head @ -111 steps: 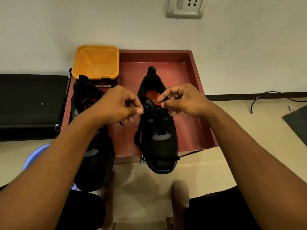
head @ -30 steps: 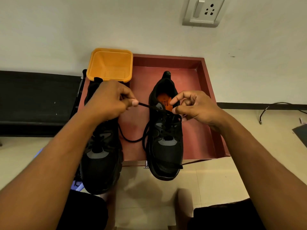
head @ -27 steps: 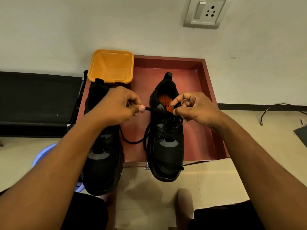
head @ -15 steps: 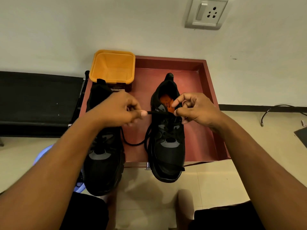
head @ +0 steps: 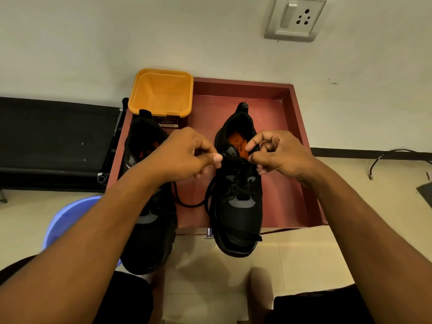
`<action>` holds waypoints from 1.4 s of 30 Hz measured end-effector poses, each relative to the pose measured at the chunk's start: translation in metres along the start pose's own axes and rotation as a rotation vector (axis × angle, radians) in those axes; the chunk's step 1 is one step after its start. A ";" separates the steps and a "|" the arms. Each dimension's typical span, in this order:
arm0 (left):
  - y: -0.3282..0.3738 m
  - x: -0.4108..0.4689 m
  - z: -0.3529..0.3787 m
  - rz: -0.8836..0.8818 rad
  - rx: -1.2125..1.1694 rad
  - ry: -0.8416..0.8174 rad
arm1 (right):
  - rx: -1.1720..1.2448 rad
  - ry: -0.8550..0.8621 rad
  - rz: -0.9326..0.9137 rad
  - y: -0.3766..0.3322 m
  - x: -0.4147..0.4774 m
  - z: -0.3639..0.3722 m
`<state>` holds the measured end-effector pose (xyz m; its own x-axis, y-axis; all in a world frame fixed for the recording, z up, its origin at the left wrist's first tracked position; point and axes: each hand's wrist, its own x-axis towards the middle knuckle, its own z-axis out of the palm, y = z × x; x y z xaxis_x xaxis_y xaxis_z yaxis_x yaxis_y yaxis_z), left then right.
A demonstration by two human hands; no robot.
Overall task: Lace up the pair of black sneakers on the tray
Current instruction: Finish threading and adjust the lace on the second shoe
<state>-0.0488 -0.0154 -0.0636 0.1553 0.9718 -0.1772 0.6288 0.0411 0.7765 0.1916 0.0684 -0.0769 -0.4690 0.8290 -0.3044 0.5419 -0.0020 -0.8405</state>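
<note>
I have the tray (head: 297, 127) set against the wall, with a tub (head: 161, 92) in its far-left corner. The left sneaker (head: 149, 225) lies along the tray's left edge and the right sneaker (head: 238, 216) near its middle, both toes overhanging the near edge. A lace (head: 189, 205) loops on the tray between them. The left hand (head: 184, 157) sits between the two sneakers, and the right hand (head: 280, 155) over the right sneaker's collar.

orange insole (head: 236, 144) in the right-hand black sneaker (head: 238, 213): dark print, too blurred to read
white sticker (head: 168, 124) below the yellow plastic tub (head: 161, 92): lettering too small to read
</note>
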 end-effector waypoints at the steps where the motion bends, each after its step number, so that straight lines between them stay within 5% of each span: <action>1: -0.003 0.001 -0.005 -0.005 0.017 0.066 | 0.000 0.000 -0.003 0.000 0.000 0.000; 5: -0.016 -0.003 -0.027 -0.062 0.016 0.269 | 0.014 -0.012 -0.012 0.000 -0.001 0.001; 22: 0.001 -0.025 -0.030 0.035 -0.073 0.262 | 0.034 -0.036 0.001 -0.002 -0.005 0.001; 29: 0.048 -0.055 0.023 0.178 -0.155 0.059 | 0.110 0.072 0.097 -0.016 -0.034 0.005; 36: 0.075 -0.068 0.088 0.358 0.053 -0.226 | 0.232 -0.117 0.256 -0.023 -0.088 -0.003; 42: 0.045 -0.046 0.062 0.040 0.339 0.086 | -0.078 0.085 0.273 0.007 -0.101 -0.054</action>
<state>0.0196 -0.0721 -0.0577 0.1298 0.9876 -0.0879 0.8431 -0.0632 0.5341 0.2804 0.0145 -0.0274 -0.2405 0.8477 -0.4729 0.6937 -0.1907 -0.6945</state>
